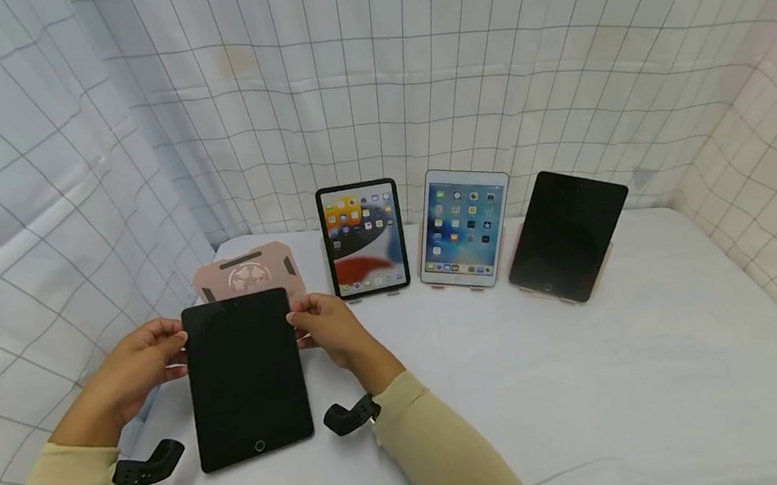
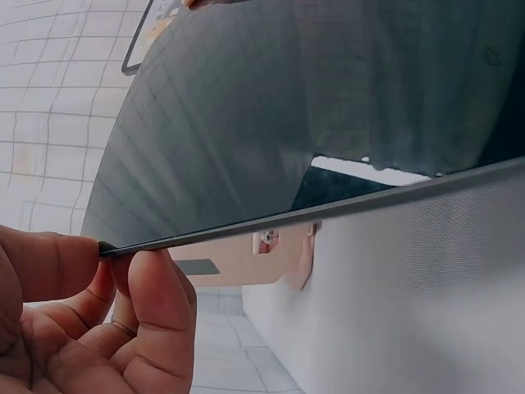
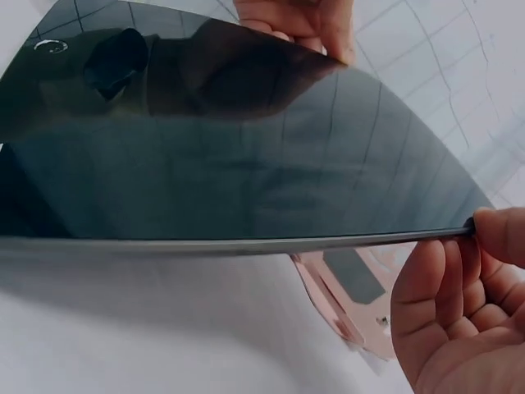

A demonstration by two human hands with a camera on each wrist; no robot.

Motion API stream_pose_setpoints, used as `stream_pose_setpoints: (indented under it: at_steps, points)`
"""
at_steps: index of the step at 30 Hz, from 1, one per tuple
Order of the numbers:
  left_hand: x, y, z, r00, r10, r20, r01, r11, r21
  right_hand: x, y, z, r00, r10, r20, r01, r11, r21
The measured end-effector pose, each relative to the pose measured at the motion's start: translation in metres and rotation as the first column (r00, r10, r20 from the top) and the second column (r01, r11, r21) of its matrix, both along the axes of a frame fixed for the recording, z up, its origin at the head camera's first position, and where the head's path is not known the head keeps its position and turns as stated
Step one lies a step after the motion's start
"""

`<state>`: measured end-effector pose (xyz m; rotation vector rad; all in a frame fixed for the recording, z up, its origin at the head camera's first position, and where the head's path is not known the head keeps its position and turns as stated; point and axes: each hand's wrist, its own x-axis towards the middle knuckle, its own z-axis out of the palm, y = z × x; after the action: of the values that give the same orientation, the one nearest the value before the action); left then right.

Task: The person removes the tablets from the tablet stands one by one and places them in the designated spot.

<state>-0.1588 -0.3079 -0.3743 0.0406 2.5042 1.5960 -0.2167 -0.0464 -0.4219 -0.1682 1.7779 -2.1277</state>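
Note:
A black tablet point(image 1: 248, 380) with a dark screen is held upright between both hands, its round home button toward the person. My left hand point(image 1: 144, 363) pinches its left edge near the upper corner, thumb in front and fingers curled behind, as the left wrist view shows. On the opposite edge, my right hand point(image 1: 329, 328) pinches the tablet in the same manner. Behind the tablet's top stands a pink stand point(image 1: 249, 271) with a ball-like cutout emblem; its lower part is hidden. In the right wrist view, part of the pink stand point(image 3: 353, 283) shows beneath the tablet.
To the right stand a black-framed tablet point(image 1: 363, 237) with a lit screen, a white tablet point(image 1: 465, 226) also lit, and a tilted black tablet point(image 1: 569, 235) with a dark screen, each on a stand. A grid-patterned white curtain point(image 1: 427, 72) encloses the white table point(image 1: 589, 395).

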Motion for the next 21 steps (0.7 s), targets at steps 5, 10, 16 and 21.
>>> stream_pose_setpoints:
  at_steps: [5,10,16,21]
  points:
    - [-0.002,-0.001,-0.002,0.999,-0.002,0.034,0.002,1.000,0.004,0.004,-0.004,-0.002,0.999,-0.034,0.036,0.033,0.999,0.027]
    - [-0.003,-0.002,-0.003,0.998,-0.014,0.060,0.016,0.999,-0.033,0.011,-0.008,-0.001,0.994,-0.066,0.083,0.063,0.997,0.032]
    - [-0.004,-0.005,-0.005,0.995,-0.030,0.096,0.036,0.998,-0.052,0.017,-0.010,0.000,0.992,-0.073,0.102,0.068,0.997,0.046]
    - [-0.006,-0.006,-0.004,0.990,-0.043,0.137,0.051,0.997,-0.059,0.019,-0.010,-0.002,0.989,-0.086,0.119,0.080,0.995,0.053]
